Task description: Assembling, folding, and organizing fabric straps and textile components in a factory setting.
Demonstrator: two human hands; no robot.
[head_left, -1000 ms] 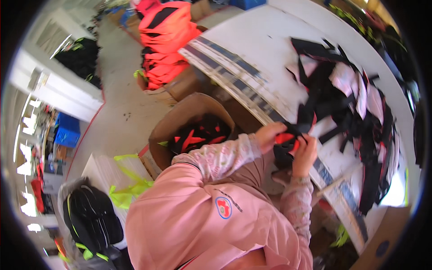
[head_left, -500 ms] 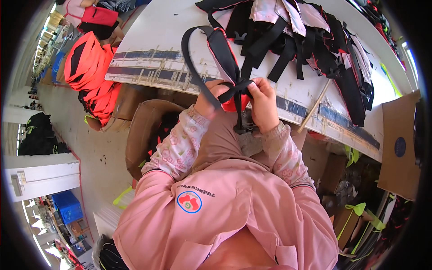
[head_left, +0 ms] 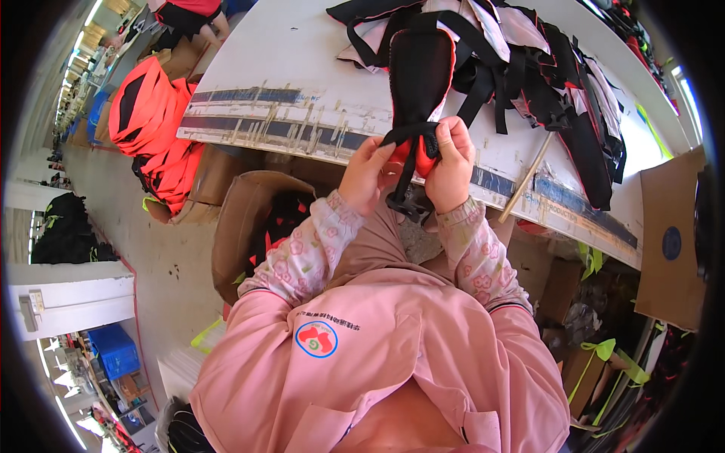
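In front of me, at the table's near edge, I hold a black padded strap point(head_left: 420, 72) with red edging, its broad end pointing away over the table. My left hand point(head_left: 364, 175) is closed, thumb and fingers pinching black webbing at the strap's narrow end. My right hand point(head_left: 453, 162) is closed on the same end from the other side. Between the hands, webbing crosses over a bright red-orange part point(head_left: 425, 157). A black plastic buckle point(head_left: 408, 202) dangles below on a webbing tail. The fingertips beneath the strap are partly hidden.
Several similar black, red-edged straps are heaped on the white table point(head_left: 279, 64). A thin wooden stick point(head_left: 526, 180) lies across its front edge. An open cardboard box point(head_left: 234, 226) stands left of my legs, near a bright orange fabric pile point(head_left: 147, 113). Another person point(head_left: 198, 19) is at far left.
The padded strap has turned so its broad black face lies flat toward me. The webbing loop at left is pulled down. My left hand has shifted slightly right and down.
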